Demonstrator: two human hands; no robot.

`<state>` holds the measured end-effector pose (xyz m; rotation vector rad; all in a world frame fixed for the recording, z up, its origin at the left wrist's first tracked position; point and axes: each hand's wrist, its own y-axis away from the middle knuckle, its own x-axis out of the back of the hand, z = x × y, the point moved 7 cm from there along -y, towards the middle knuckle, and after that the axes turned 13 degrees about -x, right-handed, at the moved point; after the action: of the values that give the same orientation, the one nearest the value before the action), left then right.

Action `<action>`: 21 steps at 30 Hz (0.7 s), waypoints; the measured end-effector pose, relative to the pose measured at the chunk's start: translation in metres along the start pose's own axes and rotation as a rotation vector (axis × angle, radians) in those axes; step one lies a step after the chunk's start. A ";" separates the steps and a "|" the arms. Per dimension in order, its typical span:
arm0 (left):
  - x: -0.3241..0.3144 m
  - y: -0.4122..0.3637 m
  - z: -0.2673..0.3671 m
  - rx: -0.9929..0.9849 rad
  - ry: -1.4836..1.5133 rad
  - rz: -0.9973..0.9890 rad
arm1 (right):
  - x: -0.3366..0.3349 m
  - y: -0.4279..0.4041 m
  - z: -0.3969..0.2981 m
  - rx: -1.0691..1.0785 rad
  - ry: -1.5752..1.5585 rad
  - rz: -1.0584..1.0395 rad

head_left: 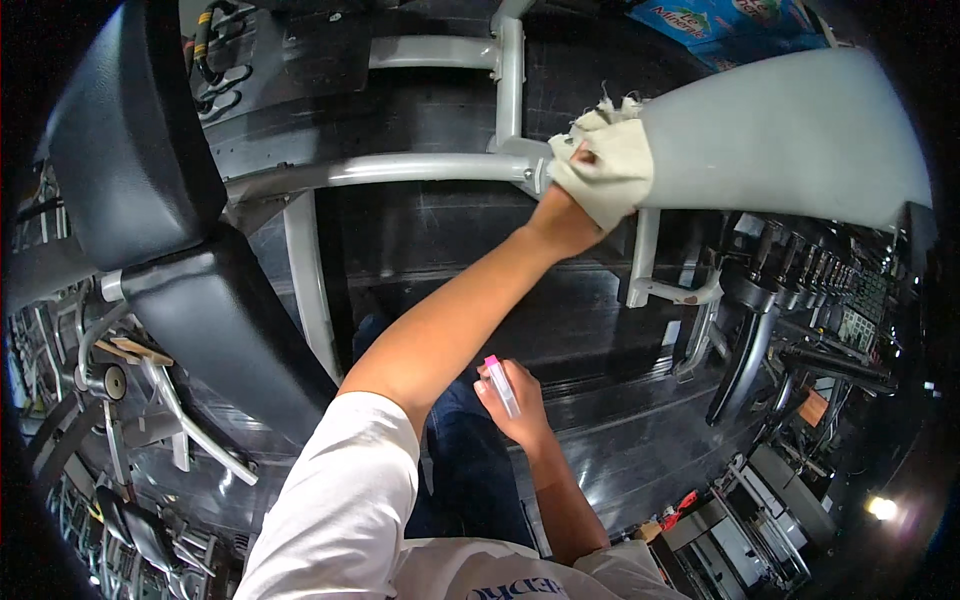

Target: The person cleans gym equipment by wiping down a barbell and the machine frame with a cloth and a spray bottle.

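Observation:
My left hand (571, 217) reaches up and across to the right, gripping a frayed cream cloth (619, 161). The cloth is pressed against the narrow end of a smooth light-grey machine cover (772, 139), and it hides most of the fingers. Lower down, in front of my legs, my right hand (519, 409) holds a small clear bottle (504, 390) with a pink cap, its capped end tilted up and left. The contents of the bottle cannot be made out.
Black padded seat sections (217, 322) rise on the left. A light-grey tubular frame (427, 169) crosses ahead. A dumbbell rack (787, 270) stands at right, and a blue printed carton (712, 26) lies at the top. Other gym machines (142, 405) fill the lower left.

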<state>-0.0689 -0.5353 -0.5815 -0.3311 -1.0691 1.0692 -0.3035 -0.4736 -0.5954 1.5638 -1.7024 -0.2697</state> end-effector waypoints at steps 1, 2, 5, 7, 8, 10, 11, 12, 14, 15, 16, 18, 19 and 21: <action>-0.002 0.012 -0.010 0.009 -0.002 -0.005 | -0.001 0.000 0.004 0.033 0.049 0.028; -0.014 0.022 -0.029 0.079 0.051 -0.114 | -0.002 0.000 0.007 0.066 0.097 0.056; -0.026 0.053 -0.054 0.187 0.201 -0.270 | 0.013 -0.009 0.032 -0.035 -0.107 0.138; -0.020 0.109 -0.074 0.240 0.123 -0.331 | 0.014 -0.019 0.025 -0.075 -0.204 0.154; -0.021 0.149 -0.088 0.360 0.180 -0.439 | 0.012 -0.026 0.025 -0.053 -0.289 0.174; -0.019 0.215 -0.102 0.744 0.342 -0.621 | 0.023 -0.038 0.017 0.009 -0.333 0.255; -0.018 0.245 -0.093 1.002 0.446 -0.694 | 0.033 -0.045 0.019 -0.002 -0.276 0.297; 0.000 0.274 -0.090 1.176 0.568 -0.538 | 0.034 -0.052 0.023 -0.032 -0.324 0.287; 0.037 0.320 -0.071 1.474 0.756 -0.219 | 0.040 -0.065 0.020 -0.060 -0.395 0.291; 0.053 0.334 -0.056 1.597 0.825 -0.059 | 0.048 -0.073 0.016 -0.117 -0.413 0.323; 0.071 0.350 -0.049 1.672 0.819 0.018 | 0.054 -0.081 0.014 -0.107 -0.354 0.373; 0.106 0.380 -0.038 1.805 0.798 0.191 | 0.057 -0.101 0.014 -0.094 -0.252 0.414; 0.120 0.391 -0.032 1.860 0.797 0.285 | 0.058 -0.112 0.018 -0.091 -0.202 0.415; 0.135 0.396 -0.028 1.867 0.853 0.381 | 0.060 -0.140 0.037 -0.115 -0.154 0.358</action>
<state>-0.2528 -0.2223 -0.7904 0.5419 0.9542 1.5867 -0.2193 -0.5716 -0.6843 1.1540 -2.0112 -0.3035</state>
